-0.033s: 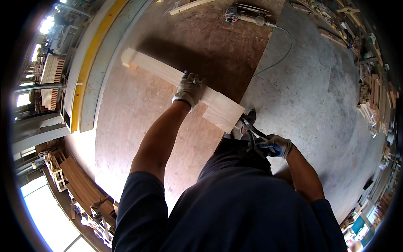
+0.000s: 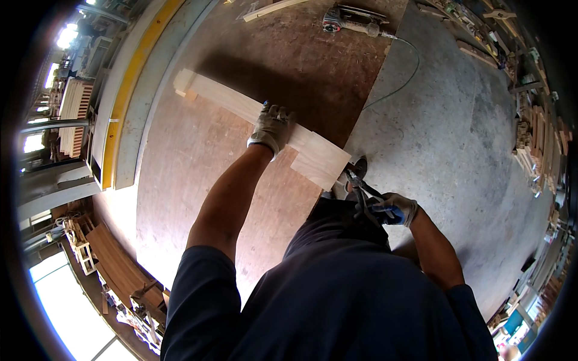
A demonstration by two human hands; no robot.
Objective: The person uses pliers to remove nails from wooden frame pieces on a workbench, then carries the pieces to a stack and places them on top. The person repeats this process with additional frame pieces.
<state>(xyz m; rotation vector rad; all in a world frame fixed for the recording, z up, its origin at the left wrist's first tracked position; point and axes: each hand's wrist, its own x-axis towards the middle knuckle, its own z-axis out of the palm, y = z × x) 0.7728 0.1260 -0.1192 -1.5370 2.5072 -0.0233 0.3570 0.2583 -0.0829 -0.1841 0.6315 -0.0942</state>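
Note:
A long pale wooden piece [image 2: 226,99], with a wider block-like part at each end, lies slantwise on the brown work surface [image 2: 180,180]. My left hand [image 2: 273,129], in a light work glove, has its fingers wrapped over the middle of this piece. Down by the near right end, my right hand [image 2: 394,209] is closed, wearing a grey and blue glove. It grips a dark plier-like tool [image 2: 366,195] whose head reaches close to the corner of the wood. Whether the tool touches the wood is hard to see, and its exact kind is not clear.
A power tool [image 2: 352,23] with a thin hose lies at the far edge of the surface, beside a loose wood strip [image 2: 274,9]. A yellow-striped metal beam [image 2: 123,114] runs along the left. Wood offcuts [image 2: 536,138] are piled at the right.

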